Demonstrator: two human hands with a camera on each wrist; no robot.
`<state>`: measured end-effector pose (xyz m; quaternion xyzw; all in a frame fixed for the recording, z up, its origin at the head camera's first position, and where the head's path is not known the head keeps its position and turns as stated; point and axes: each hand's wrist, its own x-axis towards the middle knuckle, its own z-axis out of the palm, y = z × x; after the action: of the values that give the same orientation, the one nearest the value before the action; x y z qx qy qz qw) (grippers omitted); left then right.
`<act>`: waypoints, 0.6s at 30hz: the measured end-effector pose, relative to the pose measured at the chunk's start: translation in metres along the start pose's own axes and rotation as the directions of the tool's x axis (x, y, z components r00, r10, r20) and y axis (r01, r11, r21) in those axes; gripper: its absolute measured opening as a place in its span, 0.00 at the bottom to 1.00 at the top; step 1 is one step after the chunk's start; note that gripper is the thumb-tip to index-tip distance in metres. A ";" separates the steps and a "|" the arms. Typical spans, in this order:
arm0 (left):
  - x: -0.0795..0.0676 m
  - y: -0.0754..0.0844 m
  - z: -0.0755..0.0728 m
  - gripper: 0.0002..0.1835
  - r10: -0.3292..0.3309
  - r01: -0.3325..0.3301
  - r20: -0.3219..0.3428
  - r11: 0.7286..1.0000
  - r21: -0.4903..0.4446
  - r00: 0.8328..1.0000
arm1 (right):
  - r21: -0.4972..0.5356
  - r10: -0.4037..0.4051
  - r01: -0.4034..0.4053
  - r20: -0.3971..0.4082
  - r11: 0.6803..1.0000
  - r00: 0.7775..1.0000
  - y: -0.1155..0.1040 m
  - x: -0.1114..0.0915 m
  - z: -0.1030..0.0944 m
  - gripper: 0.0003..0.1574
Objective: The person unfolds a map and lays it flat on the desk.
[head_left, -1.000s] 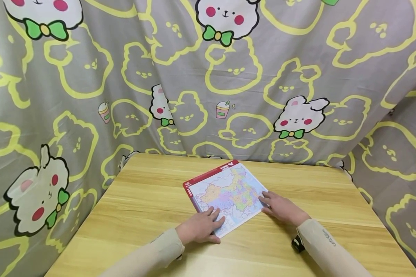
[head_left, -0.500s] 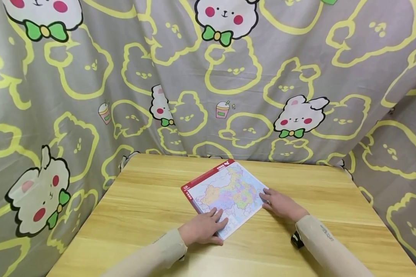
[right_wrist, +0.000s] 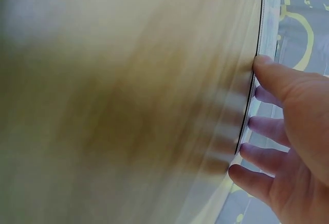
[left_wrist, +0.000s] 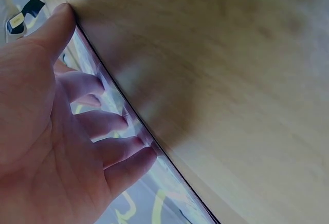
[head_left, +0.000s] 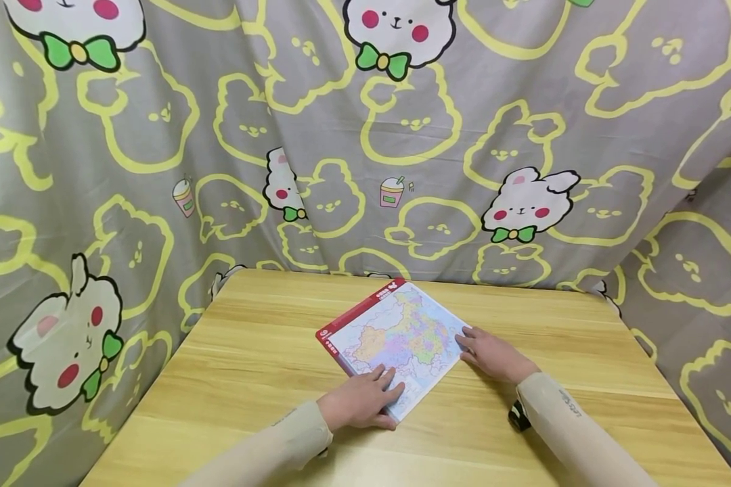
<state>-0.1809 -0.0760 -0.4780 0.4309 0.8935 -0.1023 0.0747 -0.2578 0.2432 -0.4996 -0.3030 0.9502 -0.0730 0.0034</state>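
A thin map board, with a coloured map and a red band along its far left edge, lies flat on the wooden table, turned at an angle to it. My left hand rests on its near corner, fingers spread over the surface and thumb by the edge. At the right corner, my right hand touches the board with its fingertips. The left wrist view has the board's edge running past the left thumb and fingers. Loosely extended fingers of the right hand meet the edge in the right wrist view.
The wooden table extends around the board on all sides. A grey curtain with yellow outlines and rabbit faces hangs behind the table and along both sides.
The map board has turned slightly counter-clockwise on the table. My left hand has shifted a little to the right with it, while my right hand has moved slightly away from me.
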 end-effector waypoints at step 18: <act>0.009 0.002 0.003 0.37 0.024 -0.023 -0.056 1.000 0.012 0.998 | -0.042 0.000 0.002 0.041 0.999 0.999 0.005 0.016 -0.005 0.26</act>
<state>-0.1848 -0.0689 -0.4830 0.4446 0.8895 -0.0943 0.0481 -0.2736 0.2384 -0.4950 -0.3049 0.9511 -0.0468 0.0167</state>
